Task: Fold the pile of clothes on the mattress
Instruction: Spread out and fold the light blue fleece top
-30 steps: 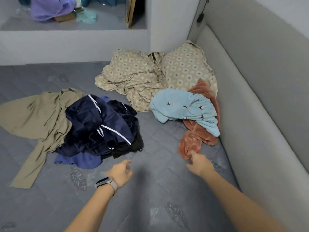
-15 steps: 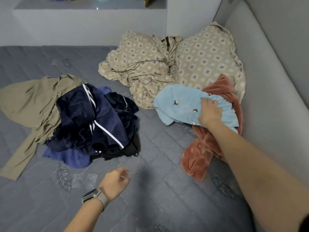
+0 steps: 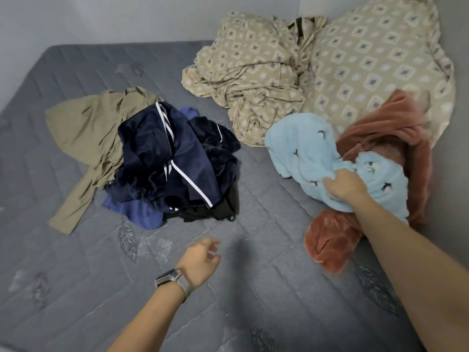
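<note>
Soft, even indoor light falls on the grey mattress, with no glare. A faint, diffuse shadow lies on the mattress just right of the left hand. Motion blur smears that hand's fingers and the rust-coloured fleece near the mattress's right edge. The wide-angle lens bows the mattress's far edge, and the corners look softer.

Both my forearms are bare, no sleeves reaching into view, and on my left wrist I wear a watch with a dark rectangular face on a grey woven metal mesh band.
</note>
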`<move>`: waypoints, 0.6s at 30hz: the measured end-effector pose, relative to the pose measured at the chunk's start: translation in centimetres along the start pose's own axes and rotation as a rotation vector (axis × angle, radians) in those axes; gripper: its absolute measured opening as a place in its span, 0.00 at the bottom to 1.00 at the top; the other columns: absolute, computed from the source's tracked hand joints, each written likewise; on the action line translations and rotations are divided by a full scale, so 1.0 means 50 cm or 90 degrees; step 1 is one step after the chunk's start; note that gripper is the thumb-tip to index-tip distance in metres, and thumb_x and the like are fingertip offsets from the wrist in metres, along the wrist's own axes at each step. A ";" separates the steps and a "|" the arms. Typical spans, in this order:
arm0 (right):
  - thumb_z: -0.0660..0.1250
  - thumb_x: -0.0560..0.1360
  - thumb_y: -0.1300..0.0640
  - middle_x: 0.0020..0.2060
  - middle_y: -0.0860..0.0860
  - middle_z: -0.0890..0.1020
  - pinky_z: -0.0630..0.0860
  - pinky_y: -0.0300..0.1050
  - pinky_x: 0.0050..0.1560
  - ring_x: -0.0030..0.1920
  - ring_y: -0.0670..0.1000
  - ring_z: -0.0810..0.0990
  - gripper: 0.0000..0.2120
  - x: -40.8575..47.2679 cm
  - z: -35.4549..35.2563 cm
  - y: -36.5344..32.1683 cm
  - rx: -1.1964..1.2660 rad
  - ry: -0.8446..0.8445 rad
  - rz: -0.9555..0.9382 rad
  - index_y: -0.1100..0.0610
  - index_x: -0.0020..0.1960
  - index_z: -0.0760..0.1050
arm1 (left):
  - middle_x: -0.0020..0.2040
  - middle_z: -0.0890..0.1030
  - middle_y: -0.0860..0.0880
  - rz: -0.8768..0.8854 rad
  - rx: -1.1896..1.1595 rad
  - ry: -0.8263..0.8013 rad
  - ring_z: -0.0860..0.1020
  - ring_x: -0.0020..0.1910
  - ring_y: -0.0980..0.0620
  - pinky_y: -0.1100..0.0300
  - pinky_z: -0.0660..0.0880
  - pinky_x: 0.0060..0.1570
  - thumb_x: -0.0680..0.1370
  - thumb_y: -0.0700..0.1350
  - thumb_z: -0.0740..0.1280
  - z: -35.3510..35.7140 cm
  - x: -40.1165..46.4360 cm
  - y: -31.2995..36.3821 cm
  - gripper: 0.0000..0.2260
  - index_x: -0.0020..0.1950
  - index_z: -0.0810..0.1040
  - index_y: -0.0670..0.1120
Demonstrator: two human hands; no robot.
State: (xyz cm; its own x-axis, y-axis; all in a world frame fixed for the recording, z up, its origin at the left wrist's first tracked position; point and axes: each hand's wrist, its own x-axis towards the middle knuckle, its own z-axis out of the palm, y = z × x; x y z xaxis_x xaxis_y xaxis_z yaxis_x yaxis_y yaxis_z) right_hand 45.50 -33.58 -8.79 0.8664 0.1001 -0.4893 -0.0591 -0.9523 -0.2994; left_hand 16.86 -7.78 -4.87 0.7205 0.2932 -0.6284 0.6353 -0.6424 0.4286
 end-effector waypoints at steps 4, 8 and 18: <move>0.66 0.74 0.59 0.53 0.63 0.79 0.70 0.50 0.49 0.53 0.60 0.77 0.12 -0.173 0.094 -0.082 0.518 -0.111 0.143 0.64 0.55 0.74 | 0.55 0.77 0.51 -0.060 -0.255 -0.002 0.79 0.48 0.54 0.64 0.76 0.48 0.78 0.47 0.67 0.033 -0.019 0.030 0.15 0.63 0.71 0.51; 0.66 0.47 0.60 0.41 0.56 0.75 0.69 0.47 0.43 0.40 0.56 0.72 0.23 -0.375 0.171 -0.132 0.871 -0.317 0.207 0.61 0.42 0.73 | 0.66 0.71 0.55 -0.204 -0.647 -0.227 0.70 0.67 0.47 0.41 0.70 0.60 0.67 0.70 0.69 0.063 -0.088 0.061 0.34 0.69 0.62 0.64; 0.74 0.58 0.57 0.52 0.58 0.84 0.73 0.60 0.64 0.56 0.59 0.81 0.24 -0.670 0.249 -0.155 0.821 -0.407 0.082 0.58 0.55 0.81 | 0.59 0.81 0.40 -0.151 -0.978 -0.011 0.79 0.59 0.41 0.41 0.71 0.64 0.67 0.48 0.77 0.038 -0.258 -0.078 0.27 0.64 0.77 0.41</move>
State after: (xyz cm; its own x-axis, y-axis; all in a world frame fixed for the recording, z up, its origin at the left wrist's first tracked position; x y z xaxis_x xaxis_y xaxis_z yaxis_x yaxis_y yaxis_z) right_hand 10.74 -25.95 -0.26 0.4746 0.4737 -0.7418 -0.8153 -0.0809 -0.5733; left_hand 4.60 -10.39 0.34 0.5691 0.2644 -0.7786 0.4025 0.7361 0.5442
